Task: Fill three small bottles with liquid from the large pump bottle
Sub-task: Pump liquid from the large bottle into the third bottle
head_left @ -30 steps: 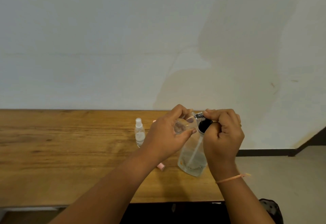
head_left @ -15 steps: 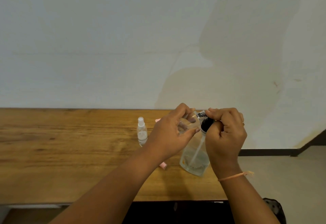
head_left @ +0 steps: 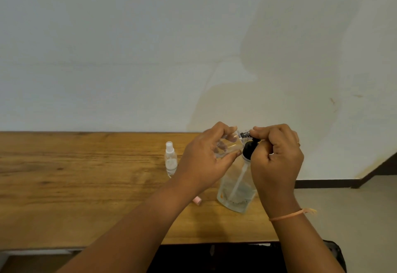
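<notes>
The large clear pump bottle stands near the table's right end, a little liquid at its bottom and a black pump head on top. My right hand curls over the pump head, fingers on its nozzle. My left hand grips a small clear bottle, tilted on its side with its mouth against the nozzle. A second small spray bottle with a white cap stands upright to the left. A pink bottle end peeks out under my left wrist; the rest is hidden.
The wooden table runs left from the bottles against a white wall. Its right edge lies just past the pump bottle, with floor and a dark skirting beyond. A dark object sits below the table's front edge.
Both hands and the bottles have stayed in the same hold. The view shifted slightly; no clear movement of the pump head shows.
</notes>
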### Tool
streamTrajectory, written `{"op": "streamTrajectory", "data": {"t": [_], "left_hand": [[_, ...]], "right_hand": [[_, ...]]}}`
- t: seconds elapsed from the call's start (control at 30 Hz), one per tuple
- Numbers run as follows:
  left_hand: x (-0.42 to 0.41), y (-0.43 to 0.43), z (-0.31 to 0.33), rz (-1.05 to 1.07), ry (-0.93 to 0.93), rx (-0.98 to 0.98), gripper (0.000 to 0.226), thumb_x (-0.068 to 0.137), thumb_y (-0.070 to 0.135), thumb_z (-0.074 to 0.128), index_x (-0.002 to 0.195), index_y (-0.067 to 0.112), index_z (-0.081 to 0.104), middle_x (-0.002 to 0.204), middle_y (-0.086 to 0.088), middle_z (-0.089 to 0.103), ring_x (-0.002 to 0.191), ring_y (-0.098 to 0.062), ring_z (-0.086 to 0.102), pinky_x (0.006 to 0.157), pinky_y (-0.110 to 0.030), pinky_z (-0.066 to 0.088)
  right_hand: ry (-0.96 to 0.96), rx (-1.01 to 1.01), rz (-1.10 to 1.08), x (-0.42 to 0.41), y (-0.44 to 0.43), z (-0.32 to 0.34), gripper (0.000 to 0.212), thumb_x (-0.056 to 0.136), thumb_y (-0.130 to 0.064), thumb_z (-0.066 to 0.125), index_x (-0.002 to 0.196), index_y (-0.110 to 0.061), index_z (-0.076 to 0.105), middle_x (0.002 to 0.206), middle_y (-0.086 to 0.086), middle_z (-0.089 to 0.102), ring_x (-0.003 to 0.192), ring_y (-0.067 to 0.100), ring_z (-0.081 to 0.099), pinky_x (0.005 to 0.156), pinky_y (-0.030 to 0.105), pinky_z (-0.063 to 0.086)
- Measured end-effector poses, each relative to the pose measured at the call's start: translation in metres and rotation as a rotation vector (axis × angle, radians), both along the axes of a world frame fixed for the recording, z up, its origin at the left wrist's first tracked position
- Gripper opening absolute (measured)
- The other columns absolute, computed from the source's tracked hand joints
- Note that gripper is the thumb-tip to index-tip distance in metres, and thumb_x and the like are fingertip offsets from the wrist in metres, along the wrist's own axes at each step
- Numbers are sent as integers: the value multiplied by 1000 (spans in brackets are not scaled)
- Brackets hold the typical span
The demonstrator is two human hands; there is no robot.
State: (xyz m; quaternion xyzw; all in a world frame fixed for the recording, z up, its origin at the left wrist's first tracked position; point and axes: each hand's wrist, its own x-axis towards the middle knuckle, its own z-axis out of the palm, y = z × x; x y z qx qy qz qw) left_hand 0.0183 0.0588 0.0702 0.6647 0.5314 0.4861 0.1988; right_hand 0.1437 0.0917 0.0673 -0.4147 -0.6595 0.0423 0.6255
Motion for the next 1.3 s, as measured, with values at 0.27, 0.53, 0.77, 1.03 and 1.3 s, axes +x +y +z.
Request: {"op": "streamTrajectory", "data": {"t": [0.27,0.53,0.77,1.03,1.3], "left_hand": [[0,1,-4,7,43,-93,33,81,31,69,85,44,39,95,28,57,88,4,58,74,-21,52],[3,-1,-1,25,13,21,28,81,30,70,100,34,50,98,24,60,88,0,59,76,-27,54],[0,1,-5,11,26,-69,30,82,31,69,90,40,42,96,24,59,85,1,60,73,-30,55],[1,-2,-7,17,8,-35,30,83,31,69,97,40,44,97,25,59,89,2,60,74,-31,55],[3,1,-3,33,8,26,33,82,29,70,101,40,46,95,22,61,85,-1,61,71,-23,54]], "right_hand": [[-19,8,-10,-2,3,-12,33,72,-2,33,75,0,66,77,8,59,75,29,52,71,15,33],[16,14,31,3,-3,3,34,73,-2,33,76,-5,67,80,-5,55,79,22,54,70,18,40],[4,22,15,-2,5,-7,32,73,-2,34,71,-2,66,75,2,57,74,25,52,65,26,39],[14,10,12,-2,-1,-7,33,72,-3,33,75,-3,66,80,-3,55,78,24,52,69,24,39],[-28,55,1,3,5,1,32,74,-2,35,73,-2,66,74,6,60,75,20,51,63,27,41]]}}
